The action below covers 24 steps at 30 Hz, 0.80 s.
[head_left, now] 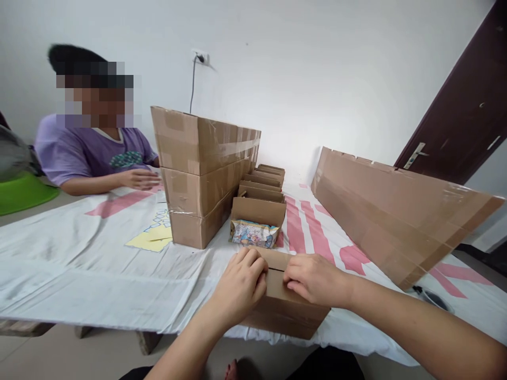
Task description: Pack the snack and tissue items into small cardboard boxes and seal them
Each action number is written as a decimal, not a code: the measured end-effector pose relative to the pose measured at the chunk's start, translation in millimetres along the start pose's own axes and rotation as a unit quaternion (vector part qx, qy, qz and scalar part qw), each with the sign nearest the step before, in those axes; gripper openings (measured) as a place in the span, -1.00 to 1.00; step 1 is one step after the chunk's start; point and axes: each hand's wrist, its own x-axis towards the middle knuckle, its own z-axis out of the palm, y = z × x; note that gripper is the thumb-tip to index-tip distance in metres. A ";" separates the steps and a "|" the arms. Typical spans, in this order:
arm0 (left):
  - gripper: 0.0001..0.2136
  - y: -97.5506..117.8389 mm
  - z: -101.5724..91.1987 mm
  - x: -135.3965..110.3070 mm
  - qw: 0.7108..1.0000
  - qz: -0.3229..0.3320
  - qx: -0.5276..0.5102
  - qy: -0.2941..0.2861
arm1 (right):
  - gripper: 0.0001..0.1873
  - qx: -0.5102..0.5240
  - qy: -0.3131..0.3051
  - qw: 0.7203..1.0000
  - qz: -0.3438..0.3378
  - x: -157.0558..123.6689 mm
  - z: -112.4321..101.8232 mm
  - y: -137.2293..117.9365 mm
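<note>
A small cardboard box [285,312] sits at the near edge of the surface [99,274], which is covered by a white cloth with pink stripes, and both of the person's hands lie on its top. The left hand [240,285] is clenched over the box's left top edge, its grip grasping the box with the fingers curled down onto the flap. The right hand [316,279] lies on the right flap with bent fingers, the tips pressing beside the seam between the flaps; its grip is released, closed around nothing. Just behind the box a row of open small boxes [259,196] runs away from the person, and the nearest one holds a colourful packet [253,234]. To the left of the row stands a stack of long cardboard boxes [200,174], taped at the seams, with a yellow sheet [152,238] lying at its foot. A long flat carton [396,211] lies slantwise on the right side. At the far left a co-worker in a purple shirt [79,150] rests a hand [139,179] on the cloth, beside a green basin [19,194].
</note>
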 end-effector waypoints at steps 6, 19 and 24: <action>-0.82 0.1 0.8 0.9 1.000 0.005 0.012 0.007 | -0.87 -0.106 -0.045 0.993 -0.005 8.5 2.6 -10.1; -0.83 -1.9 -6.5 -1.4 0.998 0.045 0.015 0.031 | -0.93 0.114 0.253 0.930 0.240 -69.1 7.1 30.9; -0.85 -5.8 -10.6 0.2 0.993 0.068 0.025 0.097 | -0.93 0.118 0.201 0.938 0.256 -161.1 64.1 1.3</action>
